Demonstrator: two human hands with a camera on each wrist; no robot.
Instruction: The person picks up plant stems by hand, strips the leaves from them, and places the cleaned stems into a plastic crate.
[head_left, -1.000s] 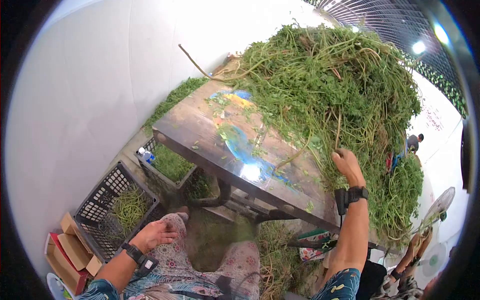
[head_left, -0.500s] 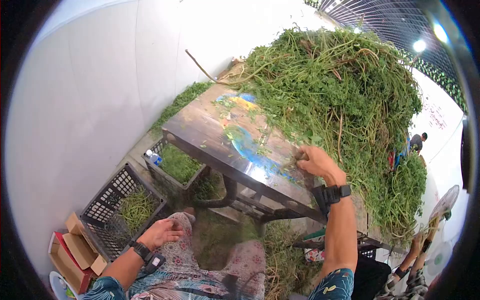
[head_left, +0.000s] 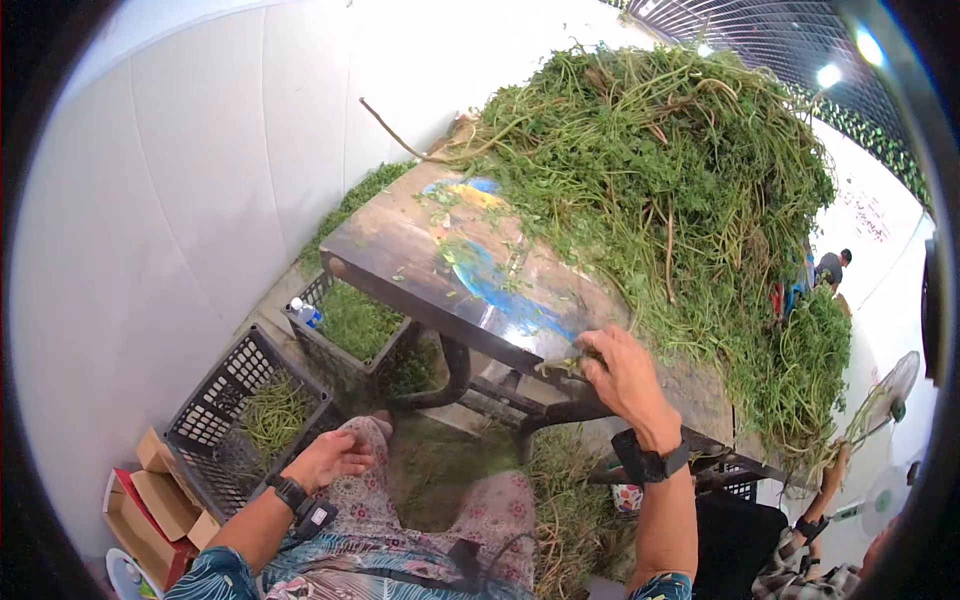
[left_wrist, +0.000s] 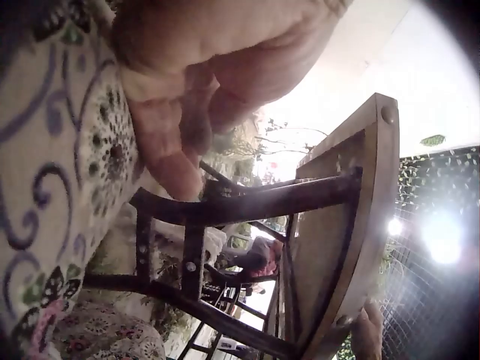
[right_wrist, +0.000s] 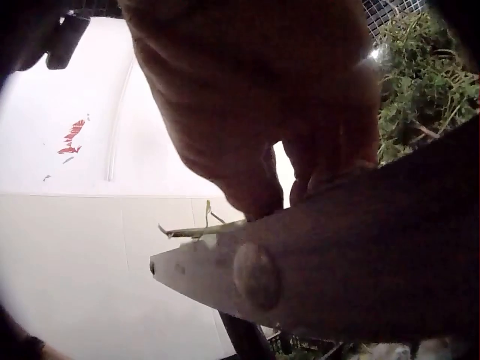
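My right hand (head_left: 622,372) is at the near edge of the wooden table (head_left: 395,245), fingers bent down to the tabletop. A short green plant stem (right_wrist: 196,232) sticks out from its fingertips over the edge; the fingers hide the rest of it. Behind this hand, a large heap of leafy green stems (head_left: 690,180) covers the far side of the table. My left hand (head_left: 330,458) rests on the thigh in patterned trousers (head_left: 375,500), its fingers loosely bent around nothing.
A black crate (head_left: 215,395) holding green stems (head_left: 275,415) stands at left, beside another crate of greens (head_left: 358,322) with a bottle (head_left: 305,312). An opened cardboard box (head_left: 145,510) lies nearby. Plant litter (head_left: 570,510) covers the floor. Another person's arm (head_left: 828,490) shows at right.
My right hand has moved from the edge of the heap across the tabletop to the near edge, and the stem that lay there has come with it. The left hand stays on the thigh.
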